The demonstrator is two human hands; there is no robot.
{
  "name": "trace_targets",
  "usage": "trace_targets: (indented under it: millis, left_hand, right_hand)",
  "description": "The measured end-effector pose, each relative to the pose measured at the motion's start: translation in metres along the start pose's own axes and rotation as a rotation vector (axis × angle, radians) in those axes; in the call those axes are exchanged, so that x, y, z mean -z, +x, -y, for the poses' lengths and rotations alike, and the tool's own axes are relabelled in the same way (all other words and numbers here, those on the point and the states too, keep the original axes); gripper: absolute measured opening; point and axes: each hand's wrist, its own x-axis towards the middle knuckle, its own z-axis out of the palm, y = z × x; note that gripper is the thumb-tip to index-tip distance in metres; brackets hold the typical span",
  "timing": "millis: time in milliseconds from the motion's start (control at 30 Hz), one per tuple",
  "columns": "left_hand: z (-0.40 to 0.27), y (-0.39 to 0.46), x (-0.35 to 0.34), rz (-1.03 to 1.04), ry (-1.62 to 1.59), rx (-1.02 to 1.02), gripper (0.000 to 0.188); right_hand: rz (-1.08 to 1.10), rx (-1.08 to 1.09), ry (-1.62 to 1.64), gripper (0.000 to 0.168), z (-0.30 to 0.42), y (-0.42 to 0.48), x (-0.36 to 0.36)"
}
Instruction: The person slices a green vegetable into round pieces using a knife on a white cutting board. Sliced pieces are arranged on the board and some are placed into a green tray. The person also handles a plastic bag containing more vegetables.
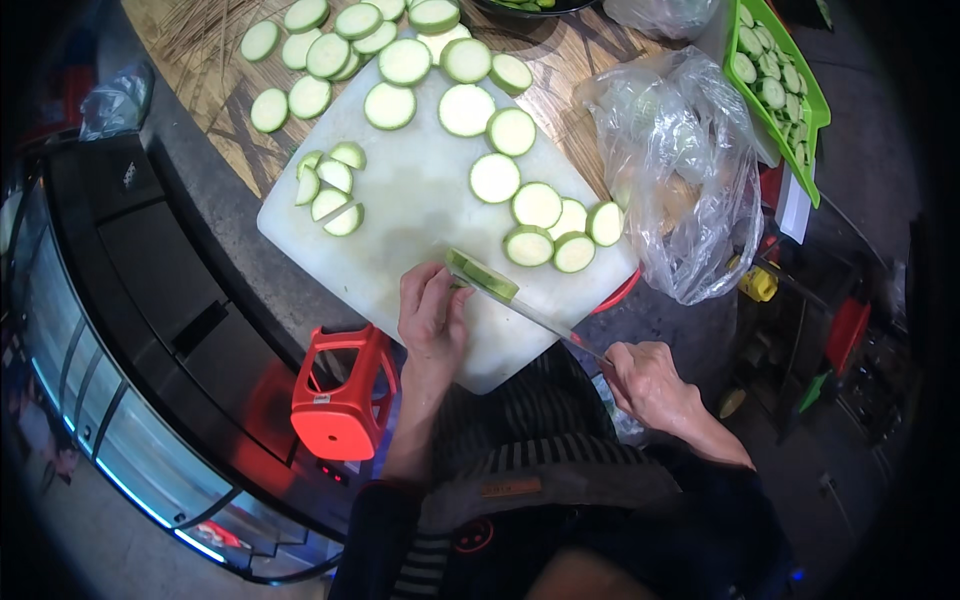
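Observation:
My right hand point(651, 384) grips the handle of a kitchen knife point(546, 322), its blade pointing up and left across the cutting board. Against the blade lies a piece of zucchini point(484, 276), seen edge-on. My left hand point(435, 311) has its fingertips at the near left end of that piece; part of it is hidden behind the fingers. Under both is a white plastic cutting board point(405, 277). Round zucchini slices point(495, 178) are spread over its right and far parts. Several cut zucchini pieces point(335, 174), some half-round, lie at its left.
More zucchini slices point(260, 40) lie on the wooden table point(217, 112). Clear plastic bags point(675, 157) and a green tray point(819, 112) of slices are at the right. A red plastic stool point(334, 427) and a glass-fronted appliance point(127, 450) stand at the left.

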Motion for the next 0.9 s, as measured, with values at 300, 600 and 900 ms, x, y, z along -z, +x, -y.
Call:
trace_targets:
  millis: [300, 600, 900]
  left_hand:
    - [-0.004, 0.006, -0.001, -0.054, 0.016, -0.042, 0.033]
    - [-0.004, 0.006, 0.001, -0.048, -0.007, -0.01, 0.031]
    - [-0.003, 0.006, -0.001, -0.049, -0.02, 0.015, 0.03]
  right_hand:
    - [0.053, -0.007, -0.038, 0.017, -0.001, 0.003, -0.004]
    - [0.081, -0.011, -0.015, 0.016, 0.002, 0.011, -0.002]
    - [0.131, -0.022, -0.041, 0.018, -0.019, 0.037, -0.033]
